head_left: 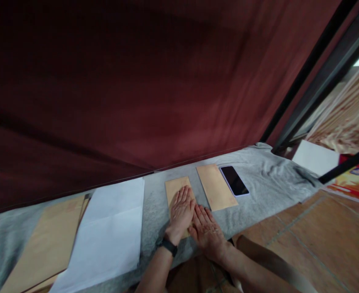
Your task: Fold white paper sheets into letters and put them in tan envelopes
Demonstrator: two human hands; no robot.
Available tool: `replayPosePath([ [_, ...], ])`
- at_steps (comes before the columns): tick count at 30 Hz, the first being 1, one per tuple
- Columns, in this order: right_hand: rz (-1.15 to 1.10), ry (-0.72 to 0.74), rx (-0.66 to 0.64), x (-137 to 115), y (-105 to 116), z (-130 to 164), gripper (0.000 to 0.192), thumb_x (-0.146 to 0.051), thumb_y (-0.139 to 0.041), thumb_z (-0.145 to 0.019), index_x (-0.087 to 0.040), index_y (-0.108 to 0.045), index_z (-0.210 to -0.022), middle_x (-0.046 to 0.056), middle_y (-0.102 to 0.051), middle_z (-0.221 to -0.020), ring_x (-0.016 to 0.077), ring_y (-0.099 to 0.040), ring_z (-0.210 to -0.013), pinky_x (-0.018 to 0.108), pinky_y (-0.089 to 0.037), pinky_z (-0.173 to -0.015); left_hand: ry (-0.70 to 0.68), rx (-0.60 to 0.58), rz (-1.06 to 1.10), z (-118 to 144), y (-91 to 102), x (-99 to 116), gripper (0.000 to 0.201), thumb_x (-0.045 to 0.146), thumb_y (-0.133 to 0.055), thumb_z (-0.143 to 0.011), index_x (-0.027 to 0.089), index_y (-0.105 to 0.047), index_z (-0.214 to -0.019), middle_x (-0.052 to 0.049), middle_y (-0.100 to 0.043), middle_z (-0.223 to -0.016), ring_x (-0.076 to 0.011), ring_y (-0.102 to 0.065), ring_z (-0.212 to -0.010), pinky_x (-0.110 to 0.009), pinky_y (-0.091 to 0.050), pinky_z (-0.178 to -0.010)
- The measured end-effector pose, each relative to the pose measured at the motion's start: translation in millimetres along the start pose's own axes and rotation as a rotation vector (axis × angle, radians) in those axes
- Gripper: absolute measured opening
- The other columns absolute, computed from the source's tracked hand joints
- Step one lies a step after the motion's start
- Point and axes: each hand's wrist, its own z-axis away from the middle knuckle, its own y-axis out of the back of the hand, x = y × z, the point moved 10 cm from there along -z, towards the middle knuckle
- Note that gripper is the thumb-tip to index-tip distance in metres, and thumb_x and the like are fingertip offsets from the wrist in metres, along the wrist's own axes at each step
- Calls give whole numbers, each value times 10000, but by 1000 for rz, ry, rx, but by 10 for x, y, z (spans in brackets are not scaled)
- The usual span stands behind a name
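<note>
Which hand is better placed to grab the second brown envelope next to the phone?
Probably the right hand: it lies closer to the second envelope beside the phone. The left hand presses flat on the first envelope, on the far side.

Matt brown paper envelope (175,188) lies under both hands; another like it (216,186) sits to the right. The phone (234,180) has glossy black glass. The surface (258,171) wears wrinkled grey cloth. White sheets (112,219) on the left look smooth, matt.
</note>
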Motion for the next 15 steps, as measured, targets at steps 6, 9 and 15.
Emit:
replayPosePath([
  [6,-6,17,-37,14,30,-15,540,-355,-468,-978,-100,-494,-1454,153,-492,-1501,290,-475,-1368,448,-298,-1184,46,-15,-40,-97,-32,-51,551,278,-261,-1009,110,-375,-1522,-106,-346,-1597,-210,-298,-1492,-420,-231,-1238],
  [9,-19,21,-55,19,38,-12,564,-344,-477,-970,-108,-457,-1482,145,-453,-1530,285,-454,-1385,442,-280,-1195,77,-13,-54,-121,-29,-86,556,269,-258,-1005,103,-367,-1524,-112,-346,-1598,-218,-295,-1494,-431,-230,-1236],
  [15,-22,36,-60,26,56,-2,566,-336,-487,-959,-115,-465,-1480,129,-444,-1538,278,-446,-1392,433,-273,-1196,120,10,-83,-59,-11,-145,571,274,-265,-1002,72,-338,-1531,-132,-314,-1612,-240,-260,-1507,-451,-210,-1237],
])
